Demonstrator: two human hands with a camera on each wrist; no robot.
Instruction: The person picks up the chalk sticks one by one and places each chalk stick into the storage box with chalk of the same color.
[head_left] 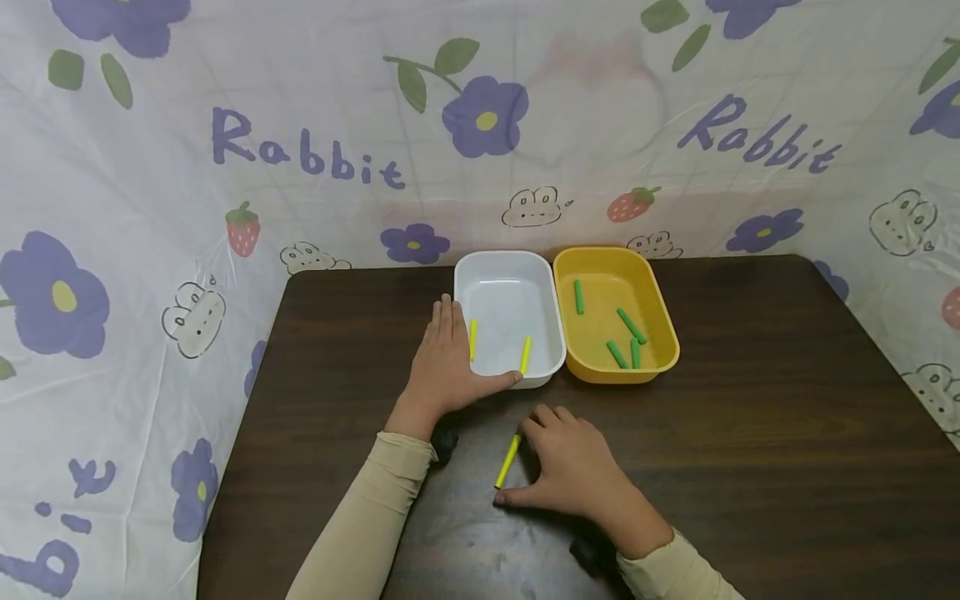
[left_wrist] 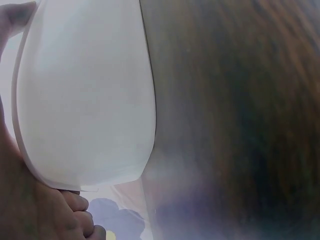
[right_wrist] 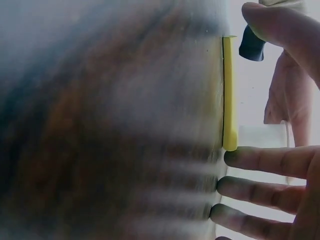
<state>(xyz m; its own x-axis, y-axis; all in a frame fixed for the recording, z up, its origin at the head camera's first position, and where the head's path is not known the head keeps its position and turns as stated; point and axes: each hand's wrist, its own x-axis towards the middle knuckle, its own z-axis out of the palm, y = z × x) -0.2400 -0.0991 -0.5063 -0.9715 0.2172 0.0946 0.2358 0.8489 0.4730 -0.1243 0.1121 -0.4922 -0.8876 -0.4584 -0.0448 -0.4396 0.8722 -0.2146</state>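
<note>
A yellow stick (head_left: pixel 508 461) lies on the dark table, and my right hand (head_left: pixel 573 467) spans it with thumb and fingers spread. In the right wrist view, the index fingertip (right_wrist: pixel 237 157) is right at one end of the stick (right_wrist: pixel 229 92), while the thumb stands apart from the other end. My left hand (head_left: pixel 444 362) rests against the white tray (head_left: pixel 510 275), straight fingers along its left side and thumb at its front rim. Inside that tray are two yellow sticks (head_left: pixel 526 356). The left wrist view shows the white tray's outer wall (left_wrist: pixel 85 95) beside the hand.
Right beside the white tray stands a yellow tray (head_left: pixel 667 354) holding several green sticks (head_left: pixel 631 325). Both are near the back edge of the dark wooden table (head_left: pixel 765 417). A printed cloth (head_left: pixel 322 217) hangs behind and at the sides.
</note>
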